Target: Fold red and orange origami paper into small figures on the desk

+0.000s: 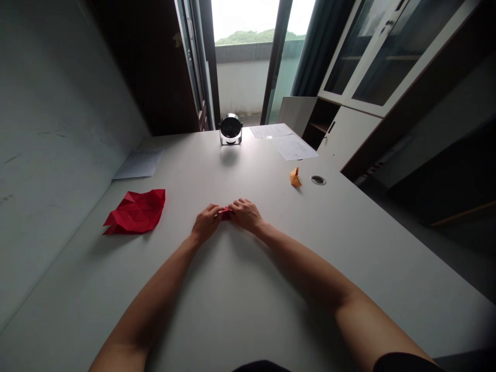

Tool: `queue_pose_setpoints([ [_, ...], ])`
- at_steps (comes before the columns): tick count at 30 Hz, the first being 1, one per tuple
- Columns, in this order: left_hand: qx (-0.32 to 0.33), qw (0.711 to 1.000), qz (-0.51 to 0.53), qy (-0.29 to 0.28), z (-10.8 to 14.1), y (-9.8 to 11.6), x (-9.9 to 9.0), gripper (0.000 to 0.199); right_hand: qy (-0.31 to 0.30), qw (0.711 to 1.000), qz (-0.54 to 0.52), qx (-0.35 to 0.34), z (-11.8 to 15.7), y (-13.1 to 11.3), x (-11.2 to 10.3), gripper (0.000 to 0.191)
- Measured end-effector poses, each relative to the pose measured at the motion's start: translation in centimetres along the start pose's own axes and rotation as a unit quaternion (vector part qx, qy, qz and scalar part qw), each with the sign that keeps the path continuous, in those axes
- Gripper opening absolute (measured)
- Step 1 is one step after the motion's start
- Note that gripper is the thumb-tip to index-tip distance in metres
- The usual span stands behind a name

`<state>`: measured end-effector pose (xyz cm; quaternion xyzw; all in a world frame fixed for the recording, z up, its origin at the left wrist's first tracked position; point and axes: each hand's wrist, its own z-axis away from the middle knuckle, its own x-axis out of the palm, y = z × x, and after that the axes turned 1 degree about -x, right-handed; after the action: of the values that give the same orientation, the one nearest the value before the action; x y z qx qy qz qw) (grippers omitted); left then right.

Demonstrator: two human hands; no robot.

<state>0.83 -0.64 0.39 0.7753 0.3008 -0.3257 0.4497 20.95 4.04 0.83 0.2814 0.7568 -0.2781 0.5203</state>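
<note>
A small folded piece of red paper (225, 215) lies at the middle of the white table, mostly covered by my fingers. My left hand (207, 222) grips its left side with curled fingers. From the other side, my right hand (245, 213) closes on the paper's right part, the fingers laid over its top. Both hands rest low at the tabletop, close together. To the left is a larger creased sheet of red paper (137, 212), partly opened out. An orange folded paper figure (295, 177) stands to the right, apart from my hands.
A small round black-and-silver fan-like device (230, 128) stands at the table's far edge. Printed sheets (292, 146) lie at the back right, and other papers (138, 164) by the left wall. A round cable hole (318, 180) is near the right edge. Cabinets (349, 124) stand beyond.
</note>
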Motion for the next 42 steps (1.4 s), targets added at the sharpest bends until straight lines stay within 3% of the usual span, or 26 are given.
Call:
queue_pose_setpoints([
  [9,-0.029,0.991,0.105,0.083,-0.1,2.2,0.1,0.028,-0.007,0.999,-0.003,0.034,-0.1,-1.0,-0.2,0.027],
  [16,-0.068,0.981,0.128,0.129,-0.1,2.2,1.4,0.048,0.072,0.994,-0.065,0.055,0.3,-1.4,-0.2,0.026],
  [26,-0.121,0.956,0.243,0.113,-0.1,1.4,1.7,0.066,0.171,0.946,-0.260,0.093,0.5,-1.5,0.3,0.026],
  [33,-0.095,0.954,0.283,0.036,-0.1,1.5,2.6,0.073,0.151,0.955,-0.240,0.083,0.6,-2.0,0.1,0.026],
  [38,-0.051,0.953,0.297,0.030,-0.1,2.2,2.5,0.063,0.135,0.956,-0.228,0.127,0.4,-1.7,0.3,0.025],
  [42,-0.057,0.946,0.318,0.019,-0.1,2.4,2.3,0.060,0.138,0.954,-0.218,0.153,0.4,-1.4,0.4,0.017],
])
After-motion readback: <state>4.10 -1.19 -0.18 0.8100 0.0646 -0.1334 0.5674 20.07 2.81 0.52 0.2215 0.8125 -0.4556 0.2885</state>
